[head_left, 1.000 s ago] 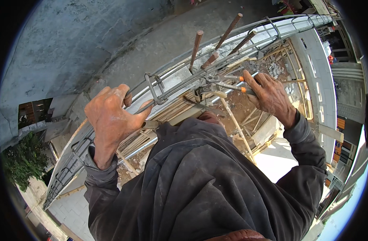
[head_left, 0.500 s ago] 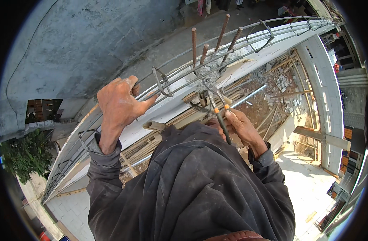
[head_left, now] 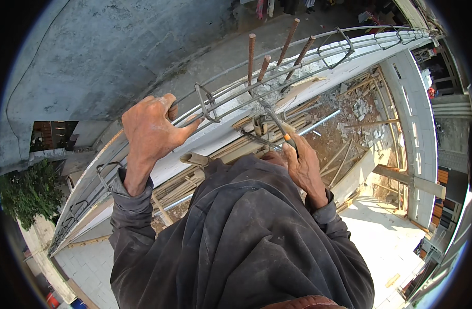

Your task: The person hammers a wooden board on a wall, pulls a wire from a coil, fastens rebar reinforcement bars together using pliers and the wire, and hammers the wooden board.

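My left hand [head_left: 152, 122] is wrapped round the long thin steel bars of a rebar cage [head_left: 230, 114], left of a square wire stirrup [head_left: 206, 101]. Its thumb lies along the near bar. In my right hand [head_left: 304, 167] is a pair of pincers [head_left: 275, 119] with dark handles and orange bands. Their head points up and away, touching or very close to the cage bars below the upright rusty rebars [head_left: 251, 59]. The jaws are too small to tell apart, and any wire in them cannot be made out. My palm and fingers partly hide the handles.
The cage runs along a white wall top [head_left: 344, 64]. Several rusty rebars stick up from broken concrete. Below lie bamboo poles [head_left: 231, 149], rubble [head_left: 362, 110] and a pale pipe [head_left: 321, 123]. A grey wall [head_left: 117, 46] rises at the far left. A cut bamboo end [head_left: 194, 159] juts out near my body.
My right hand has moved up and slightly left, turning the pincers so the handles now lie close together in its grip. My left hand keeps its hold on the bars.
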Demonstrator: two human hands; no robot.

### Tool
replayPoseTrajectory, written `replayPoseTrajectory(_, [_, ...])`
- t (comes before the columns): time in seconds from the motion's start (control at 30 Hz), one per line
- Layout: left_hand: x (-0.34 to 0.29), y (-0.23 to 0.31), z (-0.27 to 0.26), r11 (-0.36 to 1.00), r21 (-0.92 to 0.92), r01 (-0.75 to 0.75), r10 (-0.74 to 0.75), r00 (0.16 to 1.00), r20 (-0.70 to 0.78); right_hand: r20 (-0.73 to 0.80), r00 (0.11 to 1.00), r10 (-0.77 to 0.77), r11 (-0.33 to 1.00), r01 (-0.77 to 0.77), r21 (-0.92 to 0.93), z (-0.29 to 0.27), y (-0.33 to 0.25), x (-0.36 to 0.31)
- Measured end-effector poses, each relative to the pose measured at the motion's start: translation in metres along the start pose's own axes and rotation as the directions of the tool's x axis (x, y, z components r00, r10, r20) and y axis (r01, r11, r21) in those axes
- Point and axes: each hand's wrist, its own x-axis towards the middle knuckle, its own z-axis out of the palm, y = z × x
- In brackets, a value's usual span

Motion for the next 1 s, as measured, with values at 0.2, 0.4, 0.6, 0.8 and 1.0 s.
replayPoseTrajectory(0.2, [0.001, 0.000, -0.001, 1.000, -0.010, -0.005, 0.005, 1.000, 0.000, 0.760, 0.645, -0.083, -0.494, -0.689, 0.531, 0.024, 0.016, -0.019])
replayPoseTrajectory(0.4, [-0.001, 0.000, 0.000, 1.000, -0.006, -0.007, 0.007, 1.000, -0.013, 0.622, 0.783, 0.005, 0.121, -0.618, 0.777, 0.023, 0.005, -0.015])
replayPoseTrajectory(0.6, [0.000, 0.000, 0.002, 1.000, -0.002, -0.022, 0.022, 0.999, -0.034, 0.225, 0.929, 0.293, 0.800, -0.367, 0.475, 0.015, -0.016, -0.020])
replayPoseTrajectory(0.8, [0.001, 0.001, 0.000, 1.000, 0.000, -0.002, 0.002, 1.000, -0.011, 0.317, 0.911, 0.264, 0.887, -0.359, 0.291, 0.008, -0.018, -0.016])
replayPoseTrajectory(1.0, [0.003, 0.002, 0.000, 1.000, -0.016, -0.004, 0.004, 1.000, -0.007, 0.574, 0.803, -0.162, -0.486, -0.571, 0.661, 0.030, 0.002, -0.020])
